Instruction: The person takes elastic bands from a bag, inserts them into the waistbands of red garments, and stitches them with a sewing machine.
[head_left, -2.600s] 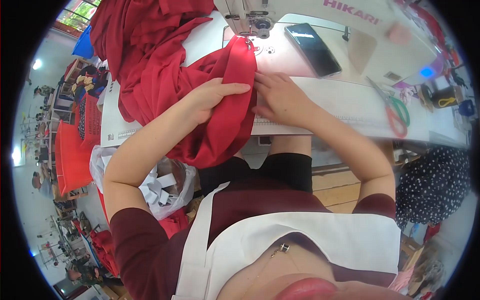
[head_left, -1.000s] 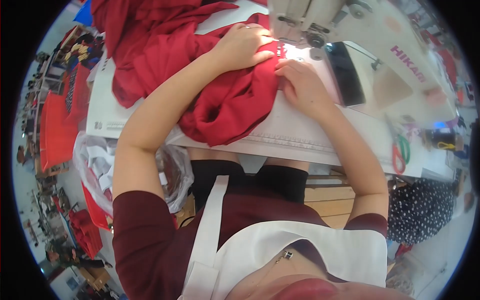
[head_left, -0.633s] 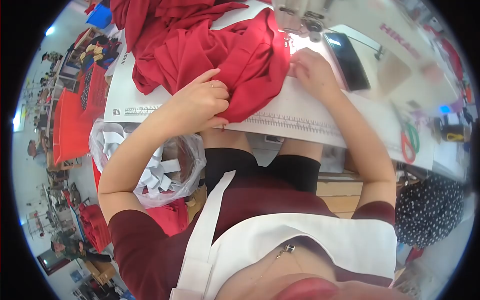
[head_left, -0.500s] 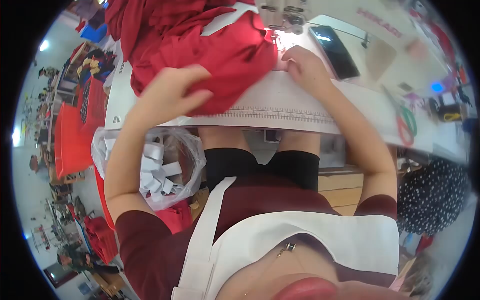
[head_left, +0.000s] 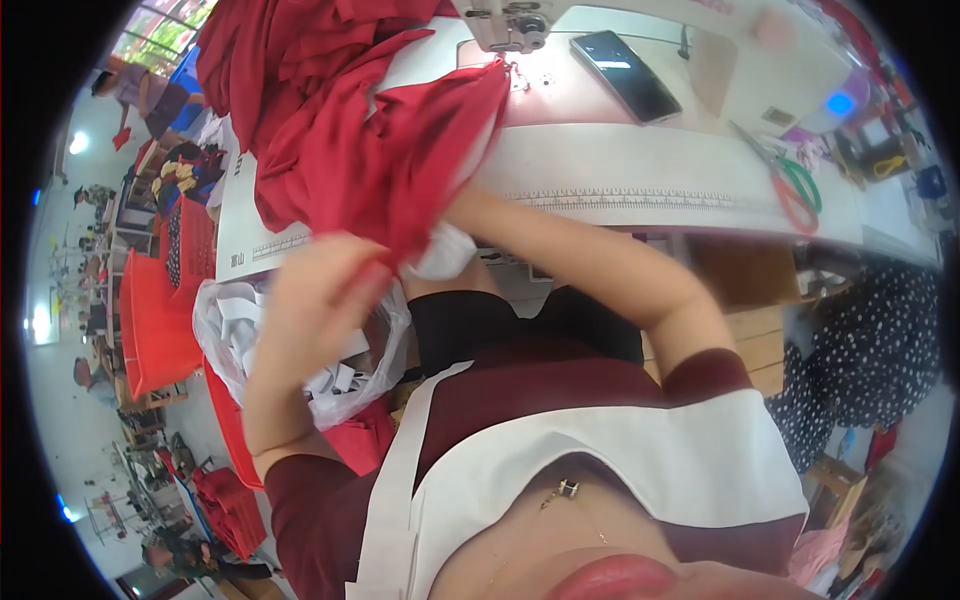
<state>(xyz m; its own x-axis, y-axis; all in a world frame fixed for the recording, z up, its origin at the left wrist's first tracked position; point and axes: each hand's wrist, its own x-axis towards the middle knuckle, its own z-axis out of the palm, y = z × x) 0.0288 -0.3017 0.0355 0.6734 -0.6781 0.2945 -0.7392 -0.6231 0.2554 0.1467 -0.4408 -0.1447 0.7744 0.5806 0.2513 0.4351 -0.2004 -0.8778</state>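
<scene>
A large bunched red fabric (head_left: 330,150) lies over the left of the white sewing table (head_left: 620,170), one end reaching the sewing machine's presser foot (head_left: 505,60). Blurred by motion, my left hand (head_left: 325,295) pinches a lower edge of the cloth in front of the table edge. My right forearm crosses the table's front edge to the left; its hand is behind or under the fabric, its fingers hidden. A small white piece (head_left: 442,252) shows below the cloth, beside my right wrist.
A phone (head_left: 625,77) lies right of the needle, and scissors (head_left: 795,195) with red and green handles further right. A plastic bag (head_left: 340,390) of white pieces hangs below the table. Red bins (head_left: 155,320) stand left; another person (head_left: 145,95) is at upper left.
My right hand has left the needle area and moved left and down behind the cloth. My left hand has moved lower, taking hold of a fabric edge. The cloth's front is lifted and gathered leftward.
</scene>
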